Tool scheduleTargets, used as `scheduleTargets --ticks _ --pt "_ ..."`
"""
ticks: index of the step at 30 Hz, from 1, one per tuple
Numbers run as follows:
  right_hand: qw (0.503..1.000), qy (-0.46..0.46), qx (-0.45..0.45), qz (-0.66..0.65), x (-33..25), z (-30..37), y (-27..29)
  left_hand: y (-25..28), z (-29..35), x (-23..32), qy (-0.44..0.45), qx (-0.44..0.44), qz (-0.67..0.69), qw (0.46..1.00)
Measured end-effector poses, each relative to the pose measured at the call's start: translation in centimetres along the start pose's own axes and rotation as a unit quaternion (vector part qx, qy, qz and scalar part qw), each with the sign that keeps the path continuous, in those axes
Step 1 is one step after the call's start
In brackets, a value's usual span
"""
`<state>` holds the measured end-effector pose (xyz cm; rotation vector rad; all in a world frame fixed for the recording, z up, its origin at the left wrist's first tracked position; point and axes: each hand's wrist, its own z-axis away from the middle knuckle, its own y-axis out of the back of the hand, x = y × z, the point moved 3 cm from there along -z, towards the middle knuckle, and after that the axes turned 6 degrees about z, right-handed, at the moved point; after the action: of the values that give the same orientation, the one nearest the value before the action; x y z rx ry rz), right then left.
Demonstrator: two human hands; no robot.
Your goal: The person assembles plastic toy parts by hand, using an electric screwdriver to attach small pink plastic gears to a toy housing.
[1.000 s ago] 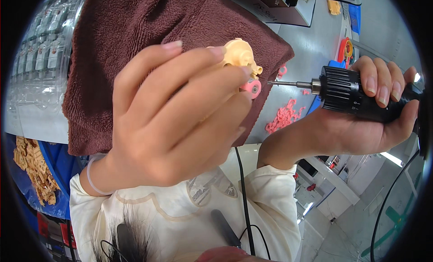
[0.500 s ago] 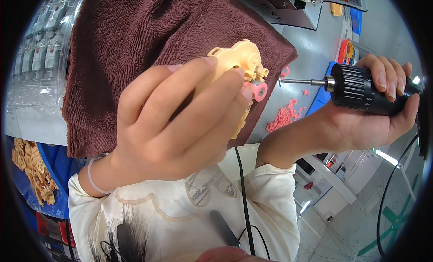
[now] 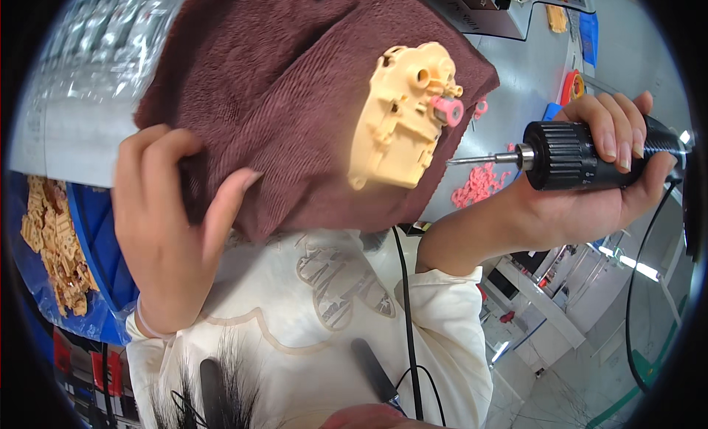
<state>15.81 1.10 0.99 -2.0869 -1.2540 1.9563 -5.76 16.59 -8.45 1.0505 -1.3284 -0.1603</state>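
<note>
On the brown towel (image 3: 295, 97) lies a cream plastic housing (image 3: 402, 126) with a pink roller (image 3: 447, 112) fitted at its right side. My left hand (image 3: 166, 208) is away from it, at the towel's left front edge, with thumb and fingers apart and nothing visible in them. In my right hand (image 3: 605, 137) is a black electric screwdriver (image 3: 571, 156), fingers wrapped round its body. Its metal bit (image 3: 479, 160) points left, a short way from the housing's lower right side and not touching it.
Small pink plastic parts (image 3: 479, 185) lie in a pile on the grey table right of the towel. A blue bin (image 3: 96, 244) with cream plastic parts (image 3: 55, 244) stands at the left. Clear plastic trays (image 3: 103, 38) sit far left, a grey machine (image 3: 483, 8) at the back right.
My left hand has let go of the cream housing and drawn back left; the housing now rests on the towel. The screwdriver has shifted slightly left and down.
</note>
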Motion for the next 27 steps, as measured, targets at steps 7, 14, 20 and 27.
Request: scheduleTargets --ticks 7,14,20,27 --pt "1.0 -0.001 -0.021 -0.008 1.8 2.8 -2.5 -0.3 0.7 -0.9 -0.092 0.033 0.229 0.968" --pt "0.997 0.029 -0.058 0.049 6.1 5.4 -6.2 -2.3 1.0 -1.1 -0.005 0.022 0.56 0.828" --pt "0.989 0.09 -0.094 0.069 7.6 5.7 -6.7 -3.0 0.9 -1.0 0.038 0.017 0.559 0.828" --pt "0.984 0.117 -0.103 0.09 6.8 5.6 -6.7 -3.5 0.6 -1.1 0.011 0.055 0.538 0.841"
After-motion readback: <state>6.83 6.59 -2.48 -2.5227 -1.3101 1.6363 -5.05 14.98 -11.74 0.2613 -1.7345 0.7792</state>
